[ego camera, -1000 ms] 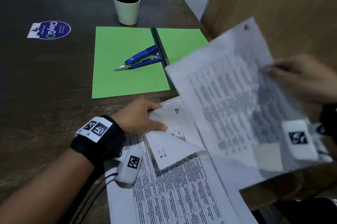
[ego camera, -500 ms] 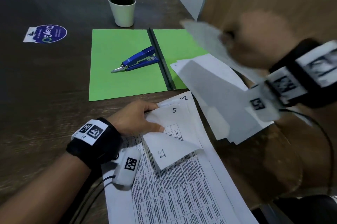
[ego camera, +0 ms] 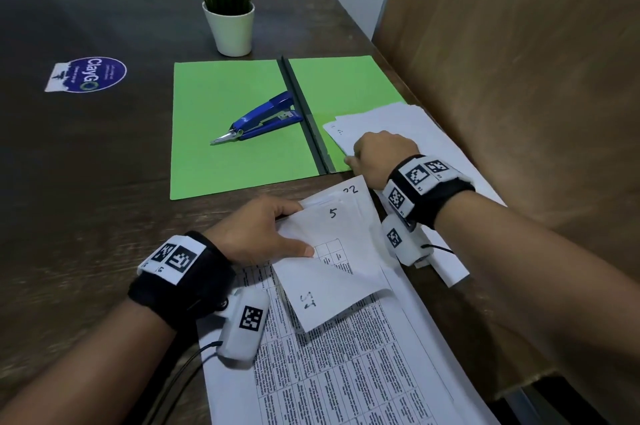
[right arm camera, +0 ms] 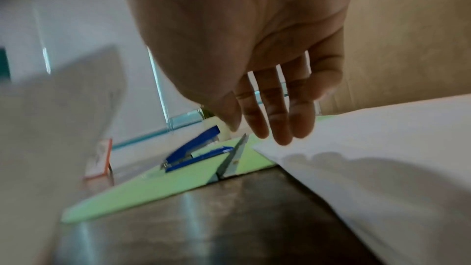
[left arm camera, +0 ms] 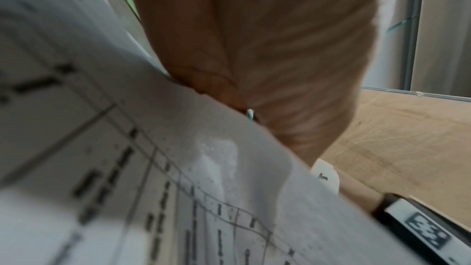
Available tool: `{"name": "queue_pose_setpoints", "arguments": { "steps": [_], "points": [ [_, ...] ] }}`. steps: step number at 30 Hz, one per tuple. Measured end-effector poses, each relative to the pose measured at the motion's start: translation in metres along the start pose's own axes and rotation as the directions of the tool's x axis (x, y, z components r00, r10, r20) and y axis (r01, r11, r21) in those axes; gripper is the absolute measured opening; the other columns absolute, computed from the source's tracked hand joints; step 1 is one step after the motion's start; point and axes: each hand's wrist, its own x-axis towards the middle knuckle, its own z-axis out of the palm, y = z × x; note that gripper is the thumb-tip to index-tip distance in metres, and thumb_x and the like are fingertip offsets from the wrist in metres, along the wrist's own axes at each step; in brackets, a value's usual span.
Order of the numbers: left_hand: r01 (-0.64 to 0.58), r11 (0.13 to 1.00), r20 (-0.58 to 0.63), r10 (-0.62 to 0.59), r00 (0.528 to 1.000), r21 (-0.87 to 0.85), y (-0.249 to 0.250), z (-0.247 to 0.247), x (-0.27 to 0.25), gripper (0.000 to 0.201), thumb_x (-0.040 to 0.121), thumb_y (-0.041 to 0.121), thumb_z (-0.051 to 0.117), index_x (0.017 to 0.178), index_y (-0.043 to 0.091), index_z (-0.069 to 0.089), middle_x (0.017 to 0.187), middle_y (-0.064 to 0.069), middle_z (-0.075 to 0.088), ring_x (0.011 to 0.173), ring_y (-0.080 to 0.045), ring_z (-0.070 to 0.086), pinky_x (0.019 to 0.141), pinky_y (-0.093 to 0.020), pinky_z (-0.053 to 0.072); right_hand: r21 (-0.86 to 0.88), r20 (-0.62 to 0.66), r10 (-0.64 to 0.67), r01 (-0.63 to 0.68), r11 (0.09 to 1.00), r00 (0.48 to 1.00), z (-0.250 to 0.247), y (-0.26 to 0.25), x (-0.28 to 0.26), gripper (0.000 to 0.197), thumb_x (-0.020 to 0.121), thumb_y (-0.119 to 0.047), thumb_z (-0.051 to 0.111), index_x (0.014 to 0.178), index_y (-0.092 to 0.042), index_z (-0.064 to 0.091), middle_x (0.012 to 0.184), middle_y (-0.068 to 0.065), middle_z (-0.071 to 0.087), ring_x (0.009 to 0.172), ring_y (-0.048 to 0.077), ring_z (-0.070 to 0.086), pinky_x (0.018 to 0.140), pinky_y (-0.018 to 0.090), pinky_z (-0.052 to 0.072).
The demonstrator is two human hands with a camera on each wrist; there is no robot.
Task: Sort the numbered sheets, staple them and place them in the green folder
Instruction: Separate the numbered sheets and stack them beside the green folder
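Green card marks the open folder [ego camera: 225, 133], which lies flat toward the far right of your dark wooden table [ego camera: 86, 182], its dark spine running front to back. A blue stapler [ego camera: 258, 119] rests on the folder's left leaf, its rear end touching the spine.

Your left hand [ego camera: 258, 232] is at the near edge of the table, thumb and fingers pinching back the upper corners of the near stack of sheets [ego camera: 346, 372]; a folded-over corner shows the handwritten number 5, and the sheet beneath shows 22. In the left wrist view the thumb [left arm camera: 293, 67] presses directly onto printed paper.

Your right hand [ego camera: 381, 154] is over the second stack of sheets [ego camera: 388, 119], which lies at the right edge of the table and overlaps the folder's right leaf. In the right wrist view its fingers [right arm camera: 277, 112] are extended, slightly spread and hold nothing; whether the fingertips touch the paper cannot be told.

A potted plant [ego camera: 228, 5] stands just beyond the folder's far edge. A round blue sticker [ego camera: 90, 74] is fixed to the table well to the left.
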Motion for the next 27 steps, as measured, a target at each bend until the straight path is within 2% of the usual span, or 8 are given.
{"name": "queue_pose_setpoints", "arguments": {
  "steps": [2, 4, 7, 9, 10, 15, 21, 27],
  "points": [
    [0.005, 1.0, 0.002, -0.005, 1.0, -0.006, -0.001, 0.0, 0.0, 0.029, 0.076, 0.025, 0.088, 0.103, 0.025, 0.076, 0.099, 0.013, 0.077, 0.088, -0.008, 0.074, 0.088, -0.044, 0.06, 0.124, -0.02, 0.019, -0.016, 0.992, 1.0, 0.0, 0.006, -0.007, 0.03, 0.098, -0.04, 0.051, 0.087, -0.015, 0.064, 0.085, 0.005, 0.062, 0.084, 0.03, 0.058, 0.071, 0.032, 0.042],
    [0.006, 1.0, -0.003, -0.006, 1.0, -0.011, -0.001, 0.0, 0.0, 0.028, 0.077, 0.025, 0.087, 0.103, 0.026, 0.076, 0.099, 0.014, 0.077, 0.088, -0.008, 0.074, 0.089, -0.044, 0.059, 0.36, -0.092, 0.048, -0.011, 0.933, 0.995, -0.003, 0.017, -0.018, 0.031, 0.096, -0.036, 0.056, 0.08, -0.012, 0.067, 0.08, 0.007, 0.067, 0.081, 0.03, 0.062, 0.072, 0.034, 0.049],
    [0.016, 1.0, -0.013, -0.016, 1.0, -0.016, 0.0, 0.001, 0.002, 0.026, 0.078, 0.025, 0.086, 0.102, 0.025, 0.077, 0.097, 0.014, 0.077, 0.088, -0.008, 0.074, 0.089, -0.043, 0.059, 0.768, -0.165, 0.146, 0.034, 0.64, 0.975, -0.006, 0.026, -0.052, 0.038, 0.094, -0.028, 0.064, 0.066, -0.003, 0.063, 0.057, 0.006, 0.061, 0.054, 0.017, 0.056, 0.058, 0.026, 0.045],
    [0.03, 0.999, -0.02, -0.031, 0.999, -0.027, 0.0, 0.002, 0.002, 0.024, 0.079, 0.026, 0.086, 0.102, 0.025, 0.077, 0.096, 0.015, 0.078, 0.087, -0.008, 0.074, 0.089, -0.043, 0.059, 0.882, -0.107, 0.125, 0.037, 0.47, 0.986, -0.005, 0.025, -0.081, 0.037, 0.093, -0.024, 0.068, 0.064, -0.002, 0.063, 0.052, 0.003, 0.058, 0.045, 0.008, 0.049, 0.05, 0.019, 0.041],
    [0.037, 0.999, -0.022, -0.038, 0.999, -0.033, 0.001, 0.003, 0.002, 0.024, 0.079, 0.026, 0.085, 0.101, 0.025, 0.077, 0.095, 0.015, 0.078, 0.087, -0.008, 0.075, 0.089, -0.043, 0.059, 0.898, -0.065, 0.078, 0.025, 0.438, 0.995, -0.001, 0.023, -0.093, 0.033, 0.092, -0.022, 0.07, 0.066, -0.003, 0.065, 0.052, 0.002, 0.06, 0.045, 0.006, 0.05, 0.049, 0.016, 0.041],
    [0.058, 0.998, -0.032, -0.059, 0.998, -0.024, 0.002, 0.003, 0.003, 0.024, 0.079, 0.025, 0.086, 0.101, 0.023, 0.077, 0.096, 0.013, 0.078, 0.086, -0.01, 0.075, 0.086, -0.044, 0.06, 0.9, 0.039, -0.053, -0.012, 0.437, 0.998, 0.039, 0.019, -0.114, 0.015, 0.077, -0.018, 0.085, 0.077, -0.008, 0.074, 0.07, 0.003, 0.072, 0.06, 0.01, 0.06, 0.064, 0.026, 0.052],
    [0.08, 0.997, -0.031, -0.08, 0.996, -0.018, 0.002, 0.003, 0.003, 0.025, 0.077, 0.024, 0.087, 0.101, 0.023, 0.077, 0.093, 0.011, 0.079, 0.082, -0.01, 0.076, 0.083, -0.045, 0.061, 0.909, -0.044, -0.007, 0.043, 0.415, 0.999, 0.056, 0.012, -0.118, 0.022, 0.076, -0.013, 0.085, 0.063, -0.007, 0.069, 0.057, -0.003, 0.064, 0.051, 0.006, 0.052, 0.055, 0.022, 0.044],
    [0.077, 0.997, -0.023, -0.077, 0.997, -0.03, 0.002, 0.003, 0.003, 0.027, 0.075, 0.025, 0.088, 0.1, 0.022, 0.077, 0.096, 0.007, 0.079, 0.085, -0.013, 0.076, 0.084, -0.045, 0.061, 0.88, -0.088, -0.087, 0.119, 0.461, 0.992, 0.062, 0.016, -0.119, 0.031, 0.088, -0.017, 0.075, 0.062, -0.007, 0.061, 0.053, -0.008, 0.051, 0.05, 0.005, 0.042, 0.054, 0.025, 0.039]
  ]
}}
